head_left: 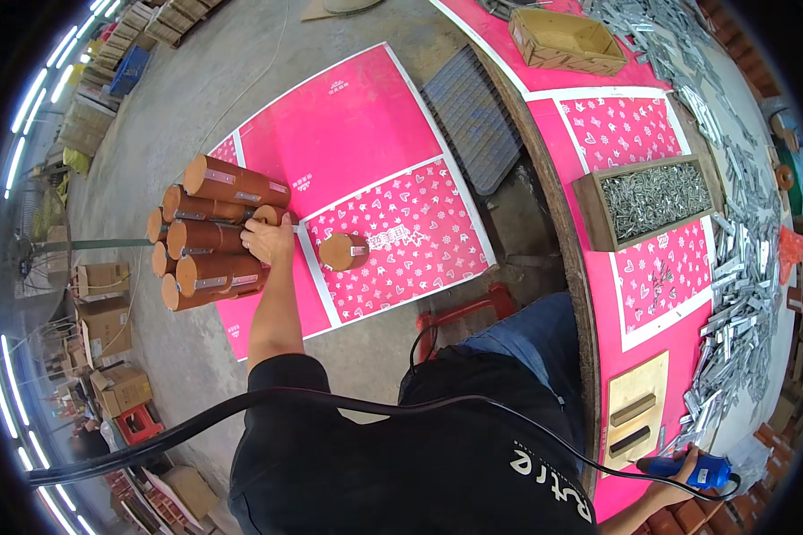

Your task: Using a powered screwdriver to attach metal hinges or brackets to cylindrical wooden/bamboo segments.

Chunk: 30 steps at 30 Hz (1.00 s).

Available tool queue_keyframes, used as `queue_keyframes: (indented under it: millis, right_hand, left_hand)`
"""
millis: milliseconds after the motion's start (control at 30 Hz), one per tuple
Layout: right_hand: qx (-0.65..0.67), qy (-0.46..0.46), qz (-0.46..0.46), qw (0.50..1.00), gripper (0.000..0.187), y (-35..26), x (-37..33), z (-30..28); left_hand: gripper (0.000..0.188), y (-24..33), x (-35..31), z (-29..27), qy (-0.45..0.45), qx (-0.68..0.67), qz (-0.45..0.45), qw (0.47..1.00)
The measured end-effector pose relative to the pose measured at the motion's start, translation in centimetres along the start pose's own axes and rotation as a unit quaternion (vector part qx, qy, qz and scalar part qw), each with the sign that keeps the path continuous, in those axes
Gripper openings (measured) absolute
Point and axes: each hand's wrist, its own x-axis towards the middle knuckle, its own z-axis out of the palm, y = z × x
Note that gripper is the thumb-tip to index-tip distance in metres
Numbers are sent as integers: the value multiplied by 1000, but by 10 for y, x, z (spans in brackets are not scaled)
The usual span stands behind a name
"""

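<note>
At the left, my left hand (pixel 268 239) is closed round a short reddish-brown cylinder (pixel 268 214) at the edge of a stack of longer reddish-brown cylinders (pixel 207 234). Metal strips are fixed to the sides of several of them. A single short cylinder (pixel 344 251) stands apart on the pink patterned sheet (pixel 393 290). At the lower right, my right hand (pixel 682 477) grips a blue electric screwdriver (pixel 687 470) with a black cord. Its tip points toward a light wooden board (pixel 635 401) carrying two dark bars (pixel 632 425).
On the pink-covered bench at the right stand a wooden box of screws (pixel 656 198) and a heap of metal strips (pixel 740 312). A cardboard tray (pixel 567 40) lies farther back. A red stool (pixel 464 308) stands beside my leg. The black cable (pixel 241 406) crosses before my body.
</note>
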Motion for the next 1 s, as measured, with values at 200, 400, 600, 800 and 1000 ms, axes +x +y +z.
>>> queue_keyframes:
  millis: [200,400,600,800,1000]
  right_hand:
    - [-15,-1,4,1000,19,1,-1,-8]
    - [-42,-9,19,999,22,15,9,-15]
    - [-52,1,-2,999,22,-1,-2,6]
    - [-37,17,0,999,22,4,0,-6]
    - [-24,25,32,999,23,12,8,-20]
  left_hand:
    - [68,-41,11,18,-254,-467,-182,827]
    - [58,-66,-23,57,-34,-191,-57,979]
    - [78,59,-32,-38,-127,-3,408,904]
    - [80,83,-8,-23,-281,119,339,890]
    - [87,-9,-17,4,-12,-287,-48,957]
